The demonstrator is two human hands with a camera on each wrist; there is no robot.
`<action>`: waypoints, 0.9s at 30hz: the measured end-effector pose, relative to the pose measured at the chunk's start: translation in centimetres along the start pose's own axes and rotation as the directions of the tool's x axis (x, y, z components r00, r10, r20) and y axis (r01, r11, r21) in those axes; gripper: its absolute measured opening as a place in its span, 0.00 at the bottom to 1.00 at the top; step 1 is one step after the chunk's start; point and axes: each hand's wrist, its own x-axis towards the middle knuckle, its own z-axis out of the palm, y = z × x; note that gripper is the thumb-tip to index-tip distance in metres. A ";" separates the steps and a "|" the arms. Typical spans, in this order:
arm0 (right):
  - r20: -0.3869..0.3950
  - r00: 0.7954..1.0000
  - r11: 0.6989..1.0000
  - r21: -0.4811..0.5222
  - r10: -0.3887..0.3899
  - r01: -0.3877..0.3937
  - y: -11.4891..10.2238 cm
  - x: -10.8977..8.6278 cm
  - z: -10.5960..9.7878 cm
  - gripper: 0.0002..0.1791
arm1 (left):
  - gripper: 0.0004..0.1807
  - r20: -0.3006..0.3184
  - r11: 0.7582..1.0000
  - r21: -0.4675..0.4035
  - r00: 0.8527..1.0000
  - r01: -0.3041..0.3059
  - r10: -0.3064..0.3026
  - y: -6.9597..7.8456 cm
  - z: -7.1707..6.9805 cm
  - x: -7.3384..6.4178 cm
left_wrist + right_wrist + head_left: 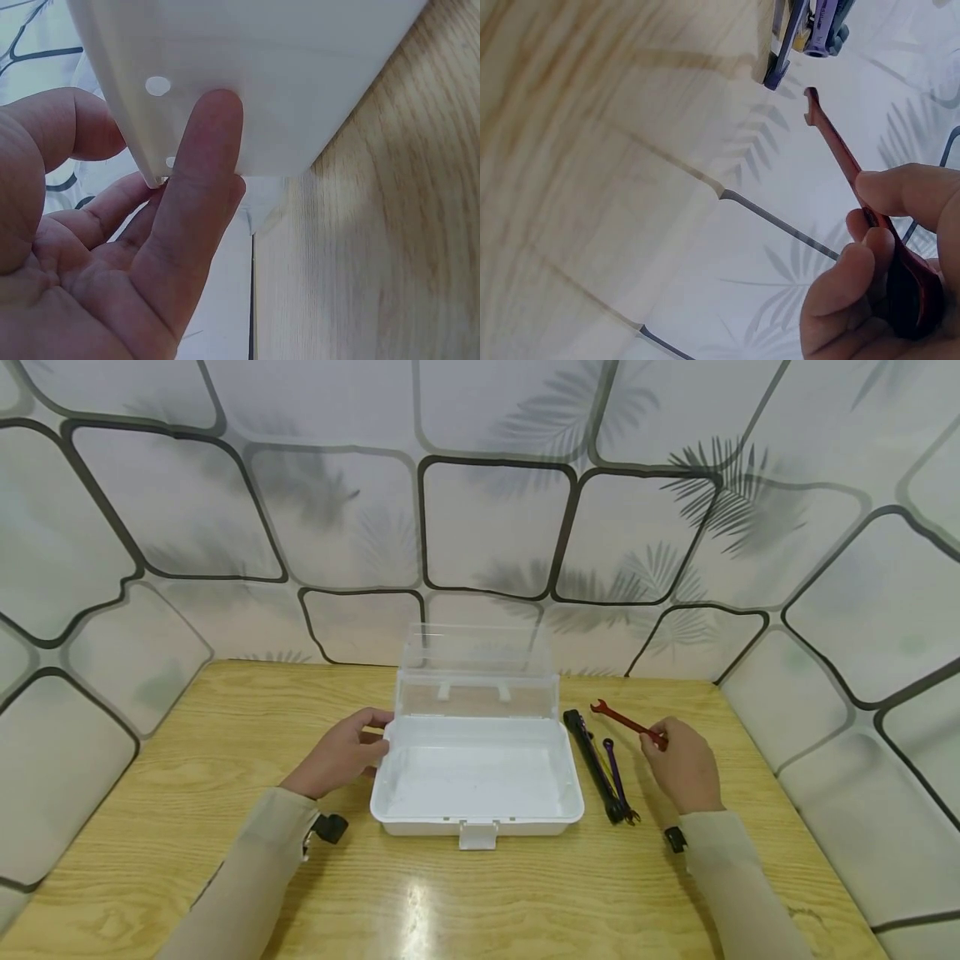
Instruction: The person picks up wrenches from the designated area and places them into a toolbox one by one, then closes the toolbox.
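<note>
A white plastic box [476, 777] stands on the table with its clear lid [476, 668] raised behind it. My left hand [347, 752] holds the box at its left side; in the left wrist view one finger [199, 150] lies along the outer wall while another bends against the rim. To the right of the box, my right hand [682, 764] pinches a red wrench [622, 720] between thumb and fingers. Its open-ended head points left and away from me, and the other end sits within my hand [877, 262].
Between box and right hand lie a long black wrench [592, 764], a purple wrench [617, 772] and a partly hidden yellow tool [602, 758]. A white latch [477, 836] juts from the box's front. Behind the wooden table [247, 718] rises a patterned wall [360, 527].
</note>
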 end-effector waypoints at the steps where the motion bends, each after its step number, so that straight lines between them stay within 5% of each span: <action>1: -0.014 1.000 1.000 0.001 -0.007 0.007 0.0 0.0 0.0 0.15 | 0.26 0.001 1.000 -0.002 1.000 0.000 0.000 0.0 0.0 0.0; 9: -0.094 0.993 0.997 0.013 -0.068 0.070 -0.1 -0.1 0.2 0.12 | 0.26 -0.002 1.000 0.012 1.000 0.004 -0.004 0.0 0.0 0.1; 27: -0.121 0.988 0.995 0.009 -0.101 0.102 -0.3 -0.2 0.2 0.12 | 0.26 -0.006 1.000 0.007 1.000 0.005 -0.005 0.0 0.1 0.0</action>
